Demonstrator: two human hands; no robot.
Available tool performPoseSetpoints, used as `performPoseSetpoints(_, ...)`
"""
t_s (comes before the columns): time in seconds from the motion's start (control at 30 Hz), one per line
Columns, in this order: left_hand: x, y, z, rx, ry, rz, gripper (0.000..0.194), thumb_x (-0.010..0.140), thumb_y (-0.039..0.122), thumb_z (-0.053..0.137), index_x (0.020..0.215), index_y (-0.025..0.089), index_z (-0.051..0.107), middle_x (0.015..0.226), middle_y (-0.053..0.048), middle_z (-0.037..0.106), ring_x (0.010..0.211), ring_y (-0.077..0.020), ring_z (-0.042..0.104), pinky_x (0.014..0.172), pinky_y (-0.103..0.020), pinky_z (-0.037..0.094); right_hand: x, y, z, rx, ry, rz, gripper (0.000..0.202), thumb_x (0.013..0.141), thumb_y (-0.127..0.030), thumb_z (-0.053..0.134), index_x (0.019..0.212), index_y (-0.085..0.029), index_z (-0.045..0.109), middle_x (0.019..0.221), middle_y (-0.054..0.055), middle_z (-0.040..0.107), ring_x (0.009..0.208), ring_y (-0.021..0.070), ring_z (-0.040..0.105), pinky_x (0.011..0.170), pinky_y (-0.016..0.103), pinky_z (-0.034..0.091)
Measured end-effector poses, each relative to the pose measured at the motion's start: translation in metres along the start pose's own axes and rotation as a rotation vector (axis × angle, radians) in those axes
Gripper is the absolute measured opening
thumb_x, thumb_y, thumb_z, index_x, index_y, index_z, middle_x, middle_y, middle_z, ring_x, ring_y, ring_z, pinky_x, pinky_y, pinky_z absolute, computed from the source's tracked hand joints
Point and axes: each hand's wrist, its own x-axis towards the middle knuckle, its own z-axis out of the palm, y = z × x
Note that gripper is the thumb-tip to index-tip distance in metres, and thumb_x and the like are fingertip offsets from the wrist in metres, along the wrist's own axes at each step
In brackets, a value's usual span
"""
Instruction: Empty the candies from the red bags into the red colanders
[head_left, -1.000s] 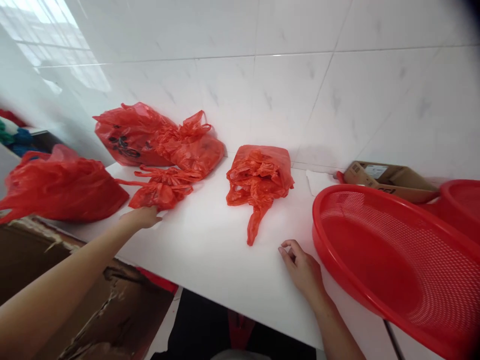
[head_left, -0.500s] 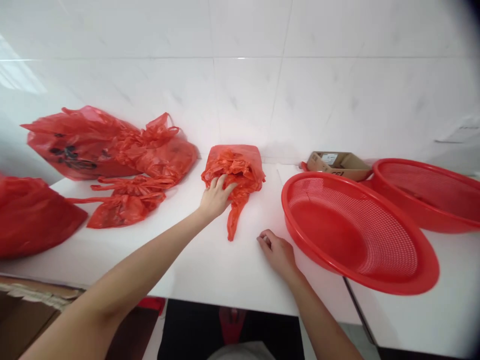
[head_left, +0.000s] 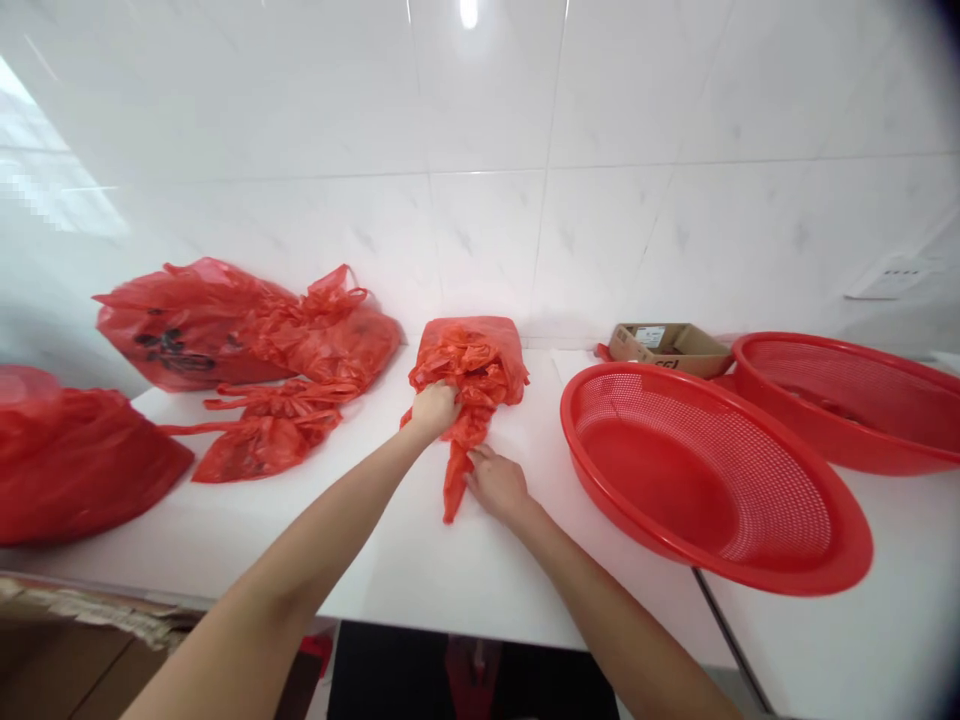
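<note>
The right hand (head_left: pixel 498 484) has reached the middle bag (head_left: pixel 484 362).

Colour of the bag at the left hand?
The bag is red, slightly see-through; best seen in the head view.

Large red mesh basket (head_left: pixel 660 490) stood on white table (head_left: pixel 420 580) | second red basket (head_left: pixel 795 432) stood behind it, farther right | open cardboard box (head_left: pixel 664 364) lay near the tiled wall (head_left: pixel 480 240)

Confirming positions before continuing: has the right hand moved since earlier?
Yes: the right hand moved left, away from the nearer red basket, to the central red bag.
</note>
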Motion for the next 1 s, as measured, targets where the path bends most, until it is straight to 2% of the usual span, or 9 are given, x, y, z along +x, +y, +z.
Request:
performPoseSetpoints(0.13,-0.001,-0.002,0.011,-0.067,-0.006,-0.044,0.041,0.091,0.045,0.054,0.12,0.017,0.06,0.121,-0.014,0.061,0.112,-0.0276,0.058,0.091,-0.044,0.048,-0.093,0.0,0.017,0.014,-0.008,-0.088,0.041,0.086,-0.016,0.052,0.126,-0.017,0.06,0.133,0.01,0.058,0.108,0.0246,0.062,0.093,0.038,0.048)
performPoseSetpoints(0.27,-0.034,0.011,0.007,-0.165,0.027,-0.105,0.069,0.087,0.053,0.054,0.145,0.018,0.037,0.137,-0.022,0.049,0.12,-0.0372,0.053,0.091,-0.048,0.046,-0.168,0.02,0.039,0.138,0.317,-0.05,0.038,0.086,-0.013,0.046,0.12,-0.016,0.063,0.123,0.013,0.064,0.109,0.026,0.06,0.094,0.043,0.049)
performPoseSetpoints(0.4,-0.121,0.03,0.009,-0.298,0.127,-0.022,0.067,0.096,0.049,0.038,0.152,0.021,0.016,0.147,-0.016,0.04,0.131,-0.0254,0.046,0.102,-0.039,0.042,-0.179,0.025,0.041,0.308,0.449,0.033,0.034,0.085,-0.011,0.044,0.11,-0.018,0.067,0.113,0.01,0.068,0.104,0.0229,0.063,0.093,0.039,0.05)
performPoseSetpoints(0.43,-0.146,0.033,0.014,-0.409,0.179,0.053,0.064,0.095,0.049,0.04,0.151,0.023,0.022,0.146,-0.014,0.042,0.132,-0.0247,0.044,0.105,-0.039,0.039,-0.177,0.023,0.037,0.351,0.441,0.049,0.032,0.086,-0.011,0.044,0.107,-0.019,0.067,0.11,0.01,0.068,0.101,0.0219,0.063,0.091,0.038,0.05)
performPoseSetpoints(0.57,-0.212,0.029,0.042,-0.461,0.028,0.155,0.069,0.08,0.047,0.066,0.142,0.029,0.043,0.137,-0.011,0.052,0.126,-0.0313,0.049,0.103,-0.046,0.04,-0.169,0.011,0.019,0.468,0.409,0.088,0.026,0.091,-0.019,0.041,0.093,-0.019,0.066,0.096,0.007,0.068,0.089,0.019,0.064,0.084,0.034,0.051)
performPoseSetpoints(0.67,-0.216,0.013,0.057,-0.438,0.022,0.133,0.059,0.08,0.029,0.064,0.137,0.028,0.05,0.131,-0.009,0.058,0.121,-0.0293,0.052,0.101,-0.046,0.039,-0.167,0.013,0.012,0.559,0.392,0.136,0.023,0.09,-0.027,0.045,0.089,-0.019,0.066,0.092,0.007,0.068,0.085,0.0192,0.064,0.082,0.033,0.051)
performPoseSetpoints(0.8,-0.192,-0.021,0.057,-0.466,0.069,0.046,0.05,0.077,0.009,0.054,0.125,0.024,0.059,0.126,-0.009,0.064,0.117,-0.0284,0.056,0.099,-0.046,0.041,-0.16,0.033,0.007,0.69,0.45,0.254,0.026,0.088,-0.038,0.048,0.089,-0.018,0.065,0.091,0.009,0.07,0.084,0.0213,0.066,0.079,0.034,0.053)
performPoseSetpoints(0.9,-0.174,-0.044,0.05,-0.499,0.132,-0.074,0.038,0.084,0.017,0.048,0.12,0.024,0.059,0.116,-0.007,0.069,0.107,-0.0266,0.063,0.091,-0.042,0.048,-0.156,0.045,0.007,0.758,0.505,0.323,0.032,0.088,-0.045,0.047,0.09,-0.017,0.062,0.087,0.01,0.069,0.076,0.0213,0.066,0.069,0.033,0.055)
performPoseSetpoints(1.0,-0.157,-0.052,0.041,-0.507,0.238,-0.173,0.037,0.092,0.031,0.04,0.126,0.023,0.053,0.114,-0.008,0.067,0.104,-0.0261,0.064,0.087,-0.04,0.051,-0.152,0.046,0.013,0.752,0.55,0.347,0.03,0.087,-0.045,0.051,0.093,-0.018,0.061,0.089,0.009,0.069,0.078,0.0212,0.066,0.072,0.032,0.055)
